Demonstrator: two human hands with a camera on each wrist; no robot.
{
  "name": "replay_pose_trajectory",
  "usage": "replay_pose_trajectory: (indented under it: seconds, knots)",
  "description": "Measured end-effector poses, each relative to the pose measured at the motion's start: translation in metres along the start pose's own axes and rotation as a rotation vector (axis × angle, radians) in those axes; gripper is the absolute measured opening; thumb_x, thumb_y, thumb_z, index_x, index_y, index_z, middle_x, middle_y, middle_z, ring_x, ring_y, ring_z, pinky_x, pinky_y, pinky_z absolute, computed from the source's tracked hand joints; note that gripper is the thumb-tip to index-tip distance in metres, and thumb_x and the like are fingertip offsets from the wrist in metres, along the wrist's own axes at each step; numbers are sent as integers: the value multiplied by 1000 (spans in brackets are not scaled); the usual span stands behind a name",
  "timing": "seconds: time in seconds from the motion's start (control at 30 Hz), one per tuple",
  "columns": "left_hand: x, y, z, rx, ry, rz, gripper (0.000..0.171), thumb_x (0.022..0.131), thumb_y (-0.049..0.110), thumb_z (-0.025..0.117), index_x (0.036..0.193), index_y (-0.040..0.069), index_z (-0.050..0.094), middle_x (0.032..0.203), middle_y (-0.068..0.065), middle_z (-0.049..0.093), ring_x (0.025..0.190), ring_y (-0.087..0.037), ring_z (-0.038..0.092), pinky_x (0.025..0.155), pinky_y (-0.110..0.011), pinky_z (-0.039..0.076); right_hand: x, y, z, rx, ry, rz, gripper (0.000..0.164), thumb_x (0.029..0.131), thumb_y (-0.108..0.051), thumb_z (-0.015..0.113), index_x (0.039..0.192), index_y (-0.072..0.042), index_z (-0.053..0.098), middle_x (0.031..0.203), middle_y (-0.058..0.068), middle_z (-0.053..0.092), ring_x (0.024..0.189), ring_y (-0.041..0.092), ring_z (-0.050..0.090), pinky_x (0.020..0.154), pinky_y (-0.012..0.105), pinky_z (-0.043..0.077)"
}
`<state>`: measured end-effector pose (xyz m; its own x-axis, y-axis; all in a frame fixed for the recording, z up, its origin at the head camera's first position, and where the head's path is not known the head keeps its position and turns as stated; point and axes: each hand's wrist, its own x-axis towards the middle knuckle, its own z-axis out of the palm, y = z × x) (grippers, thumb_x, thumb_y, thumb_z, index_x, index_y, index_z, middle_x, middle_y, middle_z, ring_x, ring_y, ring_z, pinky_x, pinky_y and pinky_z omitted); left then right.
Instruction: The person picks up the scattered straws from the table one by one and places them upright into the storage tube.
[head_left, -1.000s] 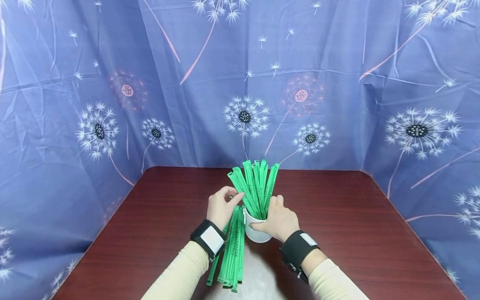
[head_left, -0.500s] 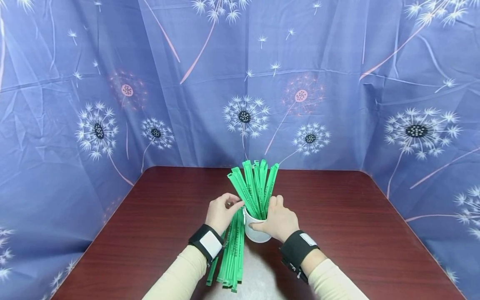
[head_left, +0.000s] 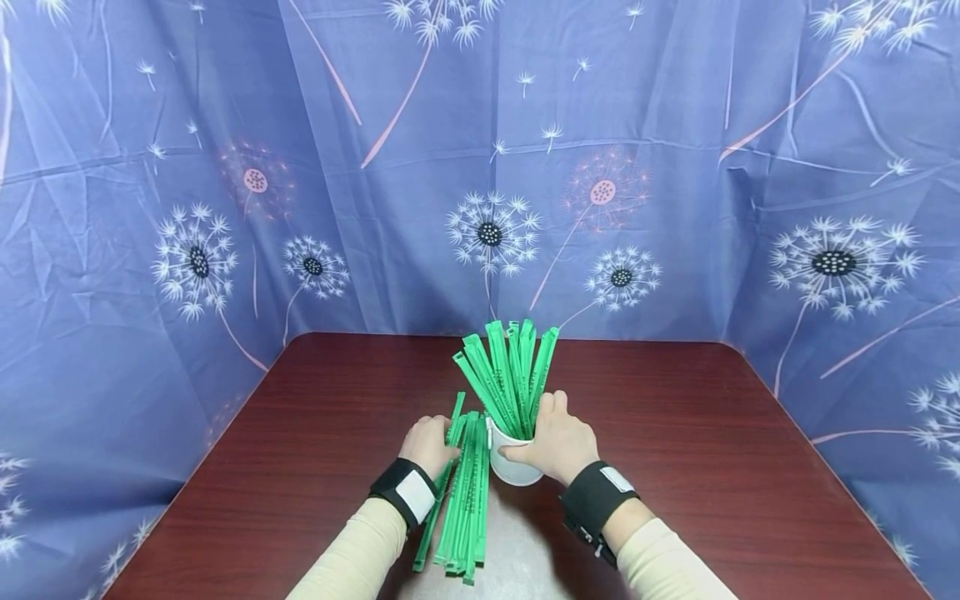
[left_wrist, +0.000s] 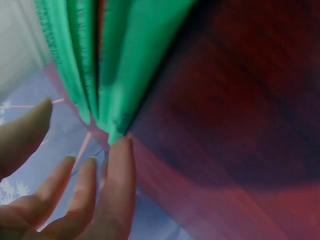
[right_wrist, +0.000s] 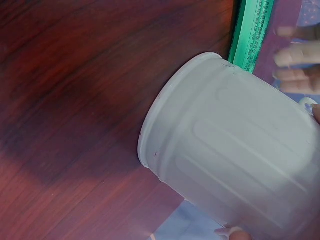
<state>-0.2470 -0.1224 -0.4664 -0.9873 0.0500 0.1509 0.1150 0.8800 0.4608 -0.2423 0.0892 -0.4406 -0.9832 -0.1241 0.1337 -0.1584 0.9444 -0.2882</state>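
Observation:
My right hand grips a small white bucket by its rim, thumb at the front. Several long, slim green packets with black print stand in it, fanned out above the rim. Left of the bucket lies a pile of the same green packets, and one packet lies at its left edge. Over that edge packet is my left hand. In the left wrist view its fingers are spread, and the index fingertip meets the end of a green packet; the thumb is apart from it.
The dark red wood-grain table reaches out on both sides of the hands. A blue curtain with dandelion prints hangs along its back and side edges. The bucket has a small side lug.
My left hand has come away from the bucket's packets, down and left to the edge packet on the table. The right hand and bucket have stayed put.

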Motion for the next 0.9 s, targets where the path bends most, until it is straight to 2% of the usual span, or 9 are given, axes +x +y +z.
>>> replay_pose_trajectory:
  seconds: [0.07,0.2,0.47,0.73,0.87,0.9]
  knots:
    - [0,-3,4,18,-26,-17,42,72,10,86,108,-4,69,98,-19,69,96,-35,66,84,-44,55,0,0,1,-1,-8,5,82,63,-65,80,98,-4,38,94,9,35,49,21,48,47,34,40]
    - [-1,-8,9,39,-34,-26,43,68,8,88,105,-5,69,94,-19,69,93,-36,66,81,-44,55,0,0,0,-3,-19,11,83,63,-66,80,98,-4,37,94,9,34,49,21,48,47,34,39]
    - [-5,-10,7,24,-47,-15,41,69,7,87,103,-4,67,88,-14,71,85,-34,68,72,-42,56,0,0,-1,-2,-7,4,82,63,-65,80,98,-4,38,94,9,34,48,21,47,47,34,39]
    - [-5,-13,9,-51,-71,-61,31,72,-4,66,103,-4,67,84,-10,70,78,-28,66,65,-39,53,1,0,0,1,-12,13,83,63,-67,79,97,-4,37,93,9,34,48,21,46,47,33,38]
    - [-4,-13,8,-74,-89,-97,31,75,1,66,106,-3,68,84,-9,70,78,-27,66,65,-39,53,1,0,0,1,-13,14,84,62,-67,80,97,-4,38,93,9,35,48,21,47,47,33,38]
    - [-4,-12,7,-88,-106,-119,32,77,2,67,109,-3,68,88,-10,71,82,-29,68,69,-41,54,1,0,0,1,-12,11,83,62,-67,80,98,-4,38,93,9,35,48,21,47,47,33,38]
